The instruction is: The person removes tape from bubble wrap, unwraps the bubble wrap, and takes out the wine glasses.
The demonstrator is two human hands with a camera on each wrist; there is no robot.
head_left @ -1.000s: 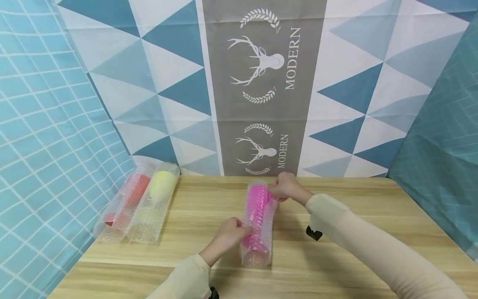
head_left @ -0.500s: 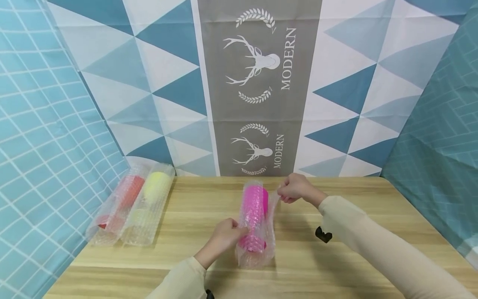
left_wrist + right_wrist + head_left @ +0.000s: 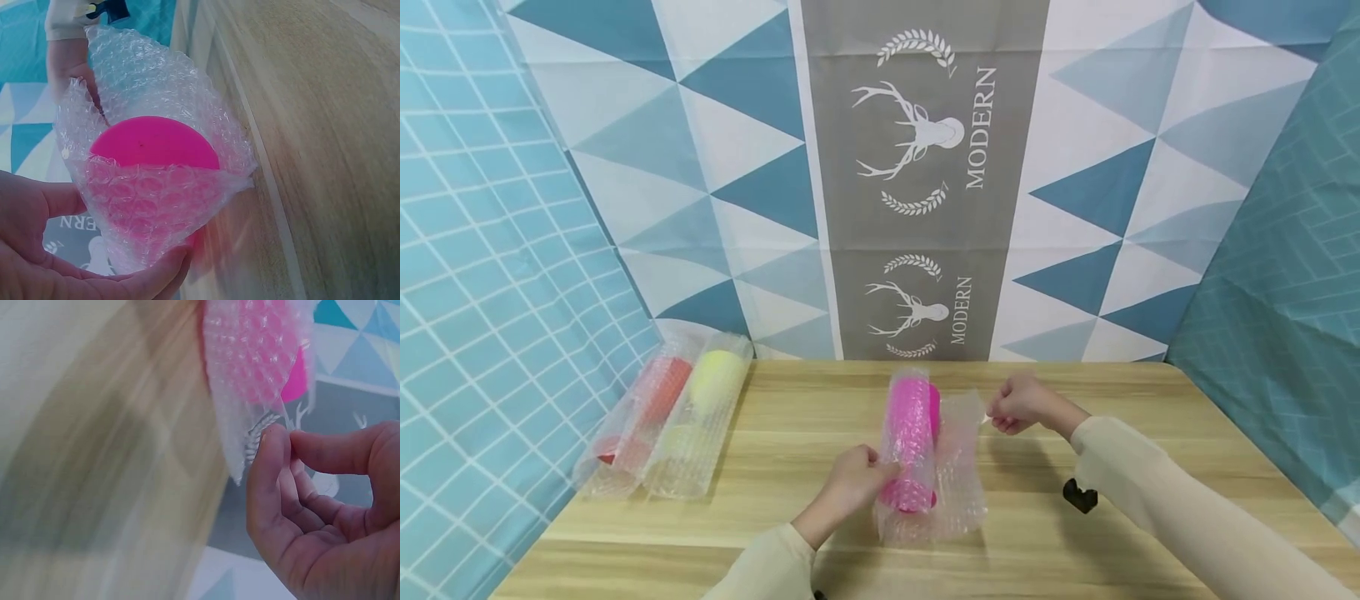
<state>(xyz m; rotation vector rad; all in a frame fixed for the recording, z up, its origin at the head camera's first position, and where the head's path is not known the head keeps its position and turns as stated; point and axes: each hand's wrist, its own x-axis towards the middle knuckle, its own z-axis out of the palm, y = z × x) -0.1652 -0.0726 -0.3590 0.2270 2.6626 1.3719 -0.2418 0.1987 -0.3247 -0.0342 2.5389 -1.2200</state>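
Note:
A bright pink object (image 3: 912, 429) with a round flat end lies lengthwise on the table, partly rolled in clear bubble wrap (image 3: 958, 467). Its full shape is hidden by the wrap. My left hand (image 3: 857, 483) grips its near left side; in the left wrist view, thumb and fingers lie around the wrapped pink end (image 3: 156, 144). To the right, my right hand (image 3: 1026, 406) pinches a corner of the wrap's loose flap between thumb and forefinger. The right wrist view shows this pinch at the edge of the bubble wrap (image 3: 228, 406).
On the left of the wooden table (image 3: 805, 417) two more bubble-wrapped bundles lie side by side, one red (image 3: 666, 392), one yellow (image 3: 715, 379). A patterned cloth (image 3: 760, 167) hangs behind, with blue cloth (image 3: 482, 250) at the left and teal cloth (image 3: 1277, 275) at the right.
My right hand has moved right, away from the pink object, pulling the flap of bubble wrap out flat and uncovering its right side. My left hand keeps its grip.

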